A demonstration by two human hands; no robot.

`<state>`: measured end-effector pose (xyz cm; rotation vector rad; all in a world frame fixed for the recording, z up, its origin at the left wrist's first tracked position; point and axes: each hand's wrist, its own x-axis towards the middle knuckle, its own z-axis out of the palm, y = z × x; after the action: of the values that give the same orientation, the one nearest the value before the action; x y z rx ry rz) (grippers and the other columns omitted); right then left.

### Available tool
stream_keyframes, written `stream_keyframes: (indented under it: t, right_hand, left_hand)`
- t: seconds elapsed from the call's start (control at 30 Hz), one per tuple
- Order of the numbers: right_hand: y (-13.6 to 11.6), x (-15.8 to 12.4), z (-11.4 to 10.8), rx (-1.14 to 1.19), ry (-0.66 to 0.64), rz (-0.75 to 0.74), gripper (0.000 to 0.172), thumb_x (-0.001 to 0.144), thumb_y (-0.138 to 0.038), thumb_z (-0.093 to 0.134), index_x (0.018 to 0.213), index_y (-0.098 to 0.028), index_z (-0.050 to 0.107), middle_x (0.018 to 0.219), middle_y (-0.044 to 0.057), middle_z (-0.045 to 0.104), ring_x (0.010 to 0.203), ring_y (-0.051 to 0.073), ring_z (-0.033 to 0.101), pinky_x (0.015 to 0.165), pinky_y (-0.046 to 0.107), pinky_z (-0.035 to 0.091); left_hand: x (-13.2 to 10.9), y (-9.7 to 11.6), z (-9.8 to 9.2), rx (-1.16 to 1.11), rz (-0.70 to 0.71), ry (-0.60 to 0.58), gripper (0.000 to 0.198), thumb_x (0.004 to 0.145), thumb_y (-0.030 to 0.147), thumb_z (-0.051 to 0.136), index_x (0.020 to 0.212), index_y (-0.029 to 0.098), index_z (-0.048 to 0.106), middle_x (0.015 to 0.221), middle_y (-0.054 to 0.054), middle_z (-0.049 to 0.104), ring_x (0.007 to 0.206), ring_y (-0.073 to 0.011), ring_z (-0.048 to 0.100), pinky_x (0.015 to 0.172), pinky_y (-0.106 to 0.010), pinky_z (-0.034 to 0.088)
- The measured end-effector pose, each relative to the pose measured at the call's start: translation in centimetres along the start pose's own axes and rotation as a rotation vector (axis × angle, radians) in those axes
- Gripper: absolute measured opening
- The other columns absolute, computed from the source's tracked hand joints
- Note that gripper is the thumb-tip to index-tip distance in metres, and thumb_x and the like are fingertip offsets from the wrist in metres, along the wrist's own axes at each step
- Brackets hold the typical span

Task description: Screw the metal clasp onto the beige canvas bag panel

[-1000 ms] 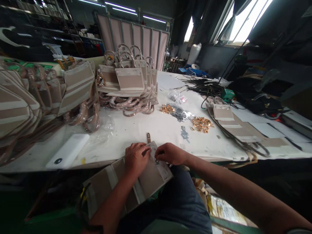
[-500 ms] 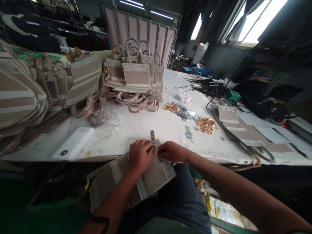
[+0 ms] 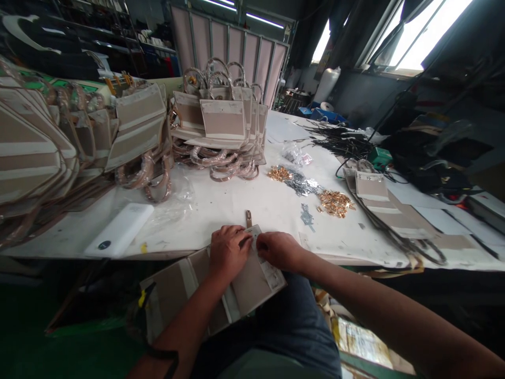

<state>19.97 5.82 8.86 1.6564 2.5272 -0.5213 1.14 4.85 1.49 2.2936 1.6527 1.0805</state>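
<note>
A beige bag panel [image 3: 252, 292] with pale strips slants from my lap up onto the table's front edge. On its upper part lies my left hand [image 3: 229, 251], fingers curled and thumb pressed in, gripping the panel. A small dark piece [image 3: 244, 241] shows by that thumb; I cannot tell what it is. My right hand [image 3: 279, 250] is closed at the panel's right corner, its fingertips bent inward; whatever they pinch is hidden. Just beyond the panel's top edge, a brown tab [image 3: 248, 218] with a metal fitting sticks out on the table.
Wrapped handles and stacked bag pieces [image 3: 221, 121] stand at the back, more bag panels [image 3: 27, 142] at left. A white power bank [image 3: 120, 230] lies front left. Gold fittings [image 3: 335, 203] and silver plates [image 3: 302, 184] are heaped right of centre. Another bag [image 3: 386, 205] lies right.
The view has shifted very slightly. My right hand has turned a little at the panel's corner; my left hand keeps its place on the panel.
</note>
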Motion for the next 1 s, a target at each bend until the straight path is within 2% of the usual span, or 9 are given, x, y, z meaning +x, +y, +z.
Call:
stream_keyframes:
  t: [0.17, 0.3, 0.43, 0.53, 0.6, 0.67, 0.83, 0.9, 1.0]
  right_hand:
    - [1.1, -0.8, 1.2, 0.109, 0.106, -0.049, 0.006, 0.095, -0.021, 0.078, 0.096, -0.025, 0.083, 0.102, 0.002, 0.075, 0.091, 0.022, 0.069, 0.077, 0.028, 0.044]
    - [2.5, -1.5, -0.4, 0.447, 0.159, -0.083, 0.013, 0.096, -0.02, 0.07, 0.096, -0.021, 0.083, 0.093, 0.001, 0.077, 0.086, 0.021, 0.069, 0.077, 0.028, 0.047]
    - [2.4, -2.0, -4.1, 0.799, 0.416, -0.051, 0.02, 0.098, -0.035, 0.067, 0.087, -0.021, 0.077, 0.07, -0.003, 0.067, 0.062, 0.017, 0.058, 0.059, 0.027, 0.042]
    - [1.2, -1.6, -5.3, 1.056, 0.646, -0.105, 0.035, 0.099, -0.048, 0.071, 0.076, -0.022, 0.067, 0.057, -0.003, 0.057, 0.05, 0.015, 0.049, 0.05, 0.027, 0.038]
    - [0.6, -0.9, -4.6, 1.154, 0.742, -0.181, 0.05, 0.101, -0.058, 0.072, 0.068, -0.022, 0.06, 0.055, -0.002, 0.055, 0.049, 0.015, 0.049, 0.05, 0.027, 0.04]
    - [0.4, 0.1, -2.7, 1.188, 0.784, -0.221, 0.059, 0.101, -0.064, 0.073, 0.063, -0.022, 0.056, 0.055, 0.0, 0.056, 0.05, 0.015, 0.05, 0.051, 0.027, 0.041]
    - [1.2, 1.6, 1.9, 1.334, 0.735, -0.163, 0.056, 0.103, -0.063, 0.073, 0.068, -0.021, 0.06, 0.06, 0.002, 0.063, 0.053, 0.017, 0.056, 0.053, 0.028, 0.044]
    - [1.5, 2.0, 2.2, 1.443, 0.744, -0.159, 0.054, 0.103, -0.059, 0.074, 0.068, -0.022, 0.058, 0.058, 0.001, 0.059, 0.051, 0.017, 0.055, 0.051, 0.028, 0.043]
    - [1.0, 3.1, 1.2, 1.63, 0.818, -0.17, 0.054, 0.1, -0.056, 0.078, 0.067, -0.023, 0.052, 0.054, -0.004, 0.051, 0.045, 0.014, 0.046, 0.045, 0.026, 0.036]
  left_hand:
    - [0.0, 0.2, -0.2, -0.004, -0.004, -0.004, 0.009, 0.097, 0.026, 0.076, 0.101, 0.031, 0.081, 0.115, -0.001, 0.079, 0.112, -0.0286, 0.066, 0.097, -0.051, 0.045]
    - [0.0, 0.1, -0.2, -0.017, -0.01, -0.01, 0.008, 0.097, 0.025, 0.076, 0.1, 0.031, 0.081, 0.115, -0.001, 0.079, 0.113, -0.0277, 0.066, 0.097, -0.05, 0.045]
    - [0.1, 0.1, -0.4, -0.029, -0.022, -0.021, 0.009, 0.096, 0.024, 0.077, 0.099, 0.031, 0.082, 0.115, 0.0, 0.079, 0.113, -0.0275, 0.066, 0.098, -0.049, 0.044]
    - [0.2, 0.2, -0.6, -0.025, -0.037, -0.03, 0.01, 0.095, 0.022, 0.078, 0.098, 0.031, 0.082, 0.113, 0.0, 0.08, 0.112, -0.0273, 0.066, 0.097, -0.049, 0.044]
    - [0.3, 0.4, -0.8, -0.017, -0.048, -0.033, 0.011, 0.095, 0.022, 0.078, 0.098, 0.032, 0.082, 0.112, 0.001, 0.08, 0.111, -0.0265, 0.067, 0.097, -0.048, 0.045]
    - [0.3, 0.5, -1.1, -0.011, -0.058, -0.036, 0.012, 0.095, 0.022, 0.078, 0.098, 0.033, 0.082, 0.112, 0.002, 0.08, 0.111, -0.0252, 0.067, 0.097, -0.047, 0.045]
    - [0.3, 1.0, -1.4, -0.011, -0.076, -0.047, 0.014, 0.096, 0.021, 0.076, 0.098, 0.033, 0.082, 0.111, 0.002, 0.08, 0.11, -0.0242, 0.067, 0.096, -0.046, 0.045]
    - [0.3, 1.1, -1.4, -0.019, -0.078, -0.049, 0.013, 0.096, 0.021, 0.075, 0.098, 0.032, 0.082, 0.112, 0.001, 0.08, 0.111, -0.0251, 0.067, 0.097, -0.047, 0.045]
    - [0.4, 1.0, -1.3, -0.046, -0.076, -0.059, 0.013, 0.097, 0.021, 0.074, 0.098, 0.031, 0.082, 0.112, 0.0, 0.08, 0.111, -0.0263, 0.066, 0.099, -0.049, 0.045]
